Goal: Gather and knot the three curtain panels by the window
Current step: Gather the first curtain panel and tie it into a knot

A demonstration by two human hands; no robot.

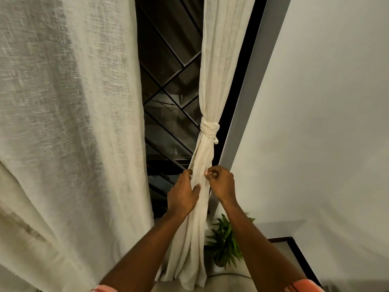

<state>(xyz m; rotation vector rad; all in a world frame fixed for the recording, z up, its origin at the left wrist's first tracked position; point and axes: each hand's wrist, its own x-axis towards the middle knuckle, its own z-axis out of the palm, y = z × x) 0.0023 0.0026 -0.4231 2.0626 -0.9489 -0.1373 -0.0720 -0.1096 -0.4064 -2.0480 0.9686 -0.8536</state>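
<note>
A cream curtain panel [219, 60] hangs at the right of the window, gathered and tied in a knot [208, 127] at mid height. Its tail [189, 249] drops below the knot in loose folds. My left hand [183, 193] grips the tail's left side, thumb across the cloth. My right hand [221, 183] pinches the tail's right edge between thumb and curled fingers. Both hands are well below the knot. A second, wide cream panel [69, 123] hangs loose and ungathered on the left. No third panel is in view.
Behind the curtains is a dark window with a diagonal metal grille [168, 81]. A dark frame and a grey reveal [248, 85] border it, then a white wall [326, 123]. A green potted plant [225, 243] stands on the floor below my right forearm.
</note>
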